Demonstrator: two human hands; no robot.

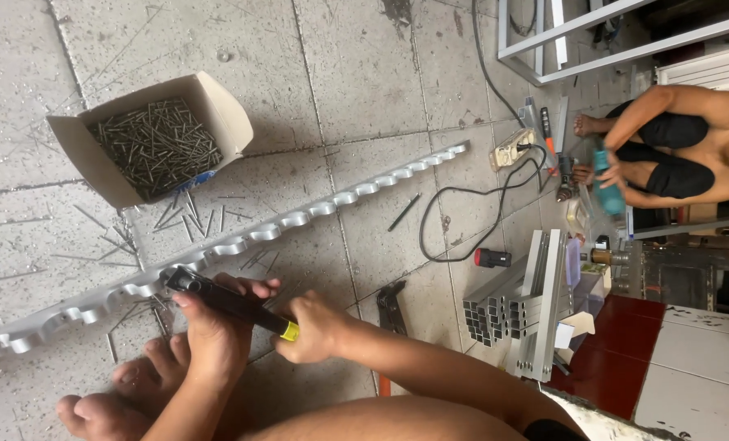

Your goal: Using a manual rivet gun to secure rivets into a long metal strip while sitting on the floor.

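Both hands hold a black tool with a yellow band (232,304) low in the head view, over the concrete floor (364,73). The left hand (213,331) has its fingers (254,286) wrapped and pressed together around the tool's dark front part, whose tip sits right against the long pale scalloped strip (299,219). The right hand (319,327) is closed tight around the rear of the tool, just behind the yellow band. The strip lies on the floor and runs diagonally from the lower left edge up toward the middle right, its row of round cut-outs facing up. Bare feet (127,392) rest on the floor just below the left hand. Above the strip stands an open cardboard box (225,110), tilted with its flaps spread, and it is filled with a heap of long grey nails (156,147); more loose nails (193,216) lie scattered on the floor between the box and the strip, some touching the strip. To the right, a bundle of square metal tubes (519,306) lies on the floor, near a small black and red battery pack (492,258) and a looped black cable (462,212) that leads to a socket block (513,149). At the upper right another person squats, with a hand (609,171) on a teal power tool (608,188).
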